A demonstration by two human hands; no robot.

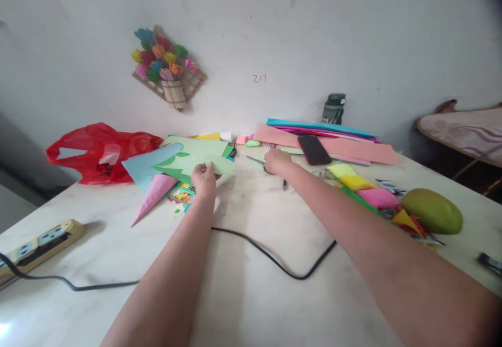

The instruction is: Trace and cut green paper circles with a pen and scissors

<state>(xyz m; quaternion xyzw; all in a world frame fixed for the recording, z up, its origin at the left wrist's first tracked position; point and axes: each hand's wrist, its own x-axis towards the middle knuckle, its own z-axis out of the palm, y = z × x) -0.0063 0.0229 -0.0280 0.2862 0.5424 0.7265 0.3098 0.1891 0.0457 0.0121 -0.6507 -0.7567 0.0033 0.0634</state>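
Observation:
A light green paper piece (223, 165) is pinched in my left hand (204, 178), over the pile of green sheets (196, 151). Beyond and to the right, my right hand (276, 161) is closed around scissors (254, 159), whose blades point left; the handles are mostly hidden by the fingers. A pink paper cone (156, 194) and small colourful scraps (182, 195) lie left of my left hand. To the right of my right hand lies a dark phone (314, 150) on pink paper (361, 149).
A red plastic bag (94, 151) sits at the back left, a power strip (47, 242) at the left edge. A black cable (274, 261) crosses the table. At right are yellow and pink packets (377, 198) and a green oval object (432, 211); a bottle (333, 108) stands behind.

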